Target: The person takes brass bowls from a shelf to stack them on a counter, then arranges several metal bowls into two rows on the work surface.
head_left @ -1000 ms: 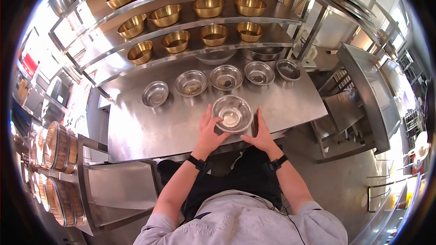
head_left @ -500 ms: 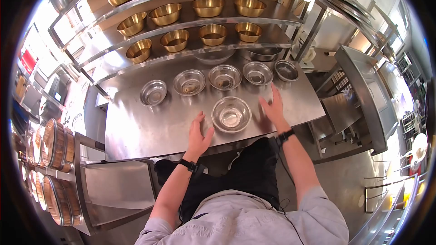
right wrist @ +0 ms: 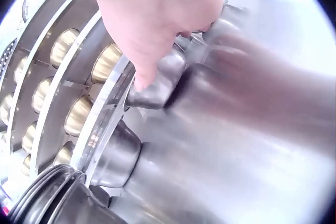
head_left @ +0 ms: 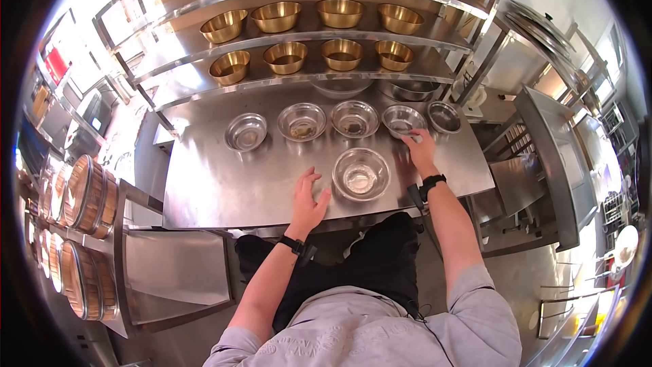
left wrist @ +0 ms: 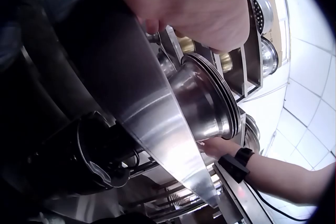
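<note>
My right hand (head_left: 422, 151) reaches to a steel bowl (head_left: 403, 119) in the back row and pinches its near rim. In the right wrist view the thumb lies along the side of this bowl (right wrist: 160, 85); the other fingers are mostly hidden behind the hand. A nested stack of steel bowls (head_left: 361, 175) stands near the front of the table, its several rims showing in the left wrist view. Just left of that stack hovers my left hand (head_left: 310, 202), holding nothing, its fingers loosely bent and thumb apart.
More steel bowls, including one at the left (head_left: 246, 132) and one at the far right (head_left: 444, 117), line the back of the steel table (head_left: 217, 194). Above them rises a shelf rack (head_left: 305, 78) with several brass-coloured bowls. Wooden tubs (head_left: 88, 278) stand at lower left.
Both hands have come away from the front stack. The right hand has moved forward and right to the back-row bowl, while the left has drawn back slightly to the left.
</note>
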`<action>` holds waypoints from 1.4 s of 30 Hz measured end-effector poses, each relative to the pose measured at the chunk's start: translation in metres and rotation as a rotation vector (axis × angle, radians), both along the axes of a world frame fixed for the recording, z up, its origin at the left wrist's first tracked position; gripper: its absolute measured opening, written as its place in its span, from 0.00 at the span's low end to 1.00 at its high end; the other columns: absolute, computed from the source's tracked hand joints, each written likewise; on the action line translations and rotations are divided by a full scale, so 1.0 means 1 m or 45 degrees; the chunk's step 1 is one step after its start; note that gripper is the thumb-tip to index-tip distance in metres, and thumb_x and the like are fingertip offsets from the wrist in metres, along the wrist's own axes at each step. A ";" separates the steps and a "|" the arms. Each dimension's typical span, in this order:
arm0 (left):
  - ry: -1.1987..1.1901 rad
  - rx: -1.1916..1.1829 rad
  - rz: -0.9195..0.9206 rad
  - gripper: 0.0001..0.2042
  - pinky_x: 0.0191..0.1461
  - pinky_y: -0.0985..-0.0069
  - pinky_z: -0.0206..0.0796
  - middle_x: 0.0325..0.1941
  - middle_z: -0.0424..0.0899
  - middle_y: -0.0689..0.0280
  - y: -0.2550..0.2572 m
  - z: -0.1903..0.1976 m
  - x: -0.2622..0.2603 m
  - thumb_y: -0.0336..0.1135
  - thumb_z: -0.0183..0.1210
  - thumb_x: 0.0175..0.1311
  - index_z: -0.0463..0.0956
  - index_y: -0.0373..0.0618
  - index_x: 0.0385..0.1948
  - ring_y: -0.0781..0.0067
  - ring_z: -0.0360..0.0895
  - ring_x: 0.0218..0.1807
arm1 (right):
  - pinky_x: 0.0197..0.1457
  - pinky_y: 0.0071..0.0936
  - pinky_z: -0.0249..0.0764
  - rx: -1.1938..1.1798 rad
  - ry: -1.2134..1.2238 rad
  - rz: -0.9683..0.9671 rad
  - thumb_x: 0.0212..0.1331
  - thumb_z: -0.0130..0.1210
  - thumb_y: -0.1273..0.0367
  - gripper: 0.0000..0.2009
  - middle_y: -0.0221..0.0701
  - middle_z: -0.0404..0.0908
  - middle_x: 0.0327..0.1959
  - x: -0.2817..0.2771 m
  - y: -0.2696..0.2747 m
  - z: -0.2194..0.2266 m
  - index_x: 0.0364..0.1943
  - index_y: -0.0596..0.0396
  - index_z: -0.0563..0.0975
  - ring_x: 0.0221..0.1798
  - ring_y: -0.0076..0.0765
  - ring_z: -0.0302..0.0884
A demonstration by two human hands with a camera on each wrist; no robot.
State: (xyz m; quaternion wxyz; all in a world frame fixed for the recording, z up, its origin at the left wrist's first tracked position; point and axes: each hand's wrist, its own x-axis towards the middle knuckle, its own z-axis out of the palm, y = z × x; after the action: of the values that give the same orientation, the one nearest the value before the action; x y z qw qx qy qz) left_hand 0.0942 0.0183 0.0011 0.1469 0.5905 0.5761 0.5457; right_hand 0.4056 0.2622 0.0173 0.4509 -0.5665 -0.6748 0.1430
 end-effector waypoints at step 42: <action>0.185 0.055 0.100 0.12 0.60 0.62 0.73 0.52 0.83 0.56 0.025 0.092 -0.026 0.31 0.75 0.54 0.85 0.45 0.40 0.50 0.82 0.56 | 0.88 0.41 0.33 -0.359 0.268 0.618 0.83 0.38 0.55 0.34 0.52 0.43 0.87 -0.016 -0.168 -0.017 0.82 0.63 0.50 0.90 0.49 0.34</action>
State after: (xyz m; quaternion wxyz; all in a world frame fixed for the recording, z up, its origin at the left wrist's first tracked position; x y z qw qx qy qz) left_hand 0.0686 0.0435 0.0935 0.0704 0.6085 0.5960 0.5193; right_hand 0.3894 0.0939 0.0004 0.3881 -0.4278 -0.7134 0.3968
